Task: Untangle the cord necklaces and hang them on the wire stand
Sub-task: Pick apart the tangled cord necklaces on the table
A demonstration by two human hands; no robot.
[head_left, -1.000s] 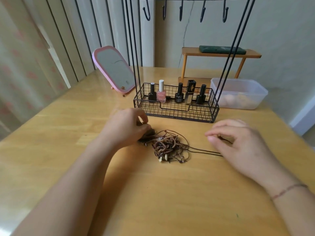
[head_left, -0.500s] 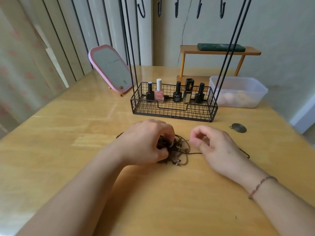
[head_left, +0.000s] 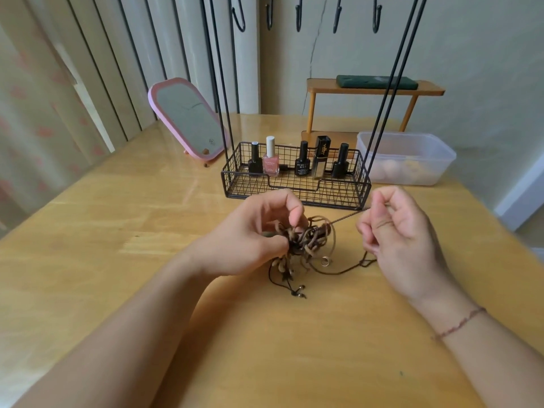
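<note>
A knot of brown cord necklaces (head_left: 309, 241) hangs just above the wooden table (head_left: 117, 231), its beaded ends trailing down onto the wood. My left hand (head_left: 253, 234) grips the tangle from the left with curled fingers. My right hand (head_left: 394, 231) pinches one dark cord that runs taut from the tangle up to its fingertips; another loop of cord trails under that hand. Behind the tangle stands the black wire stand (head_left: 297, 184), a basket base with tall rods rising to hooks (head_left: 298, 13) at the top edge of the view.
Several nail polish bottles (head_left: 270, 160) stand inside the stand's basket. A pink-framed mirror (head_left: 188, 119) leans at the back left. A clear plastic box (head_left: 409, 160) sits at the back right, with a small orange shelf (head_left: 374, 89) behind it.
Both hands have lifted the tangle off the table. My right hand has moved up and right, drawing one dark cord taut out of the knot.
</note>
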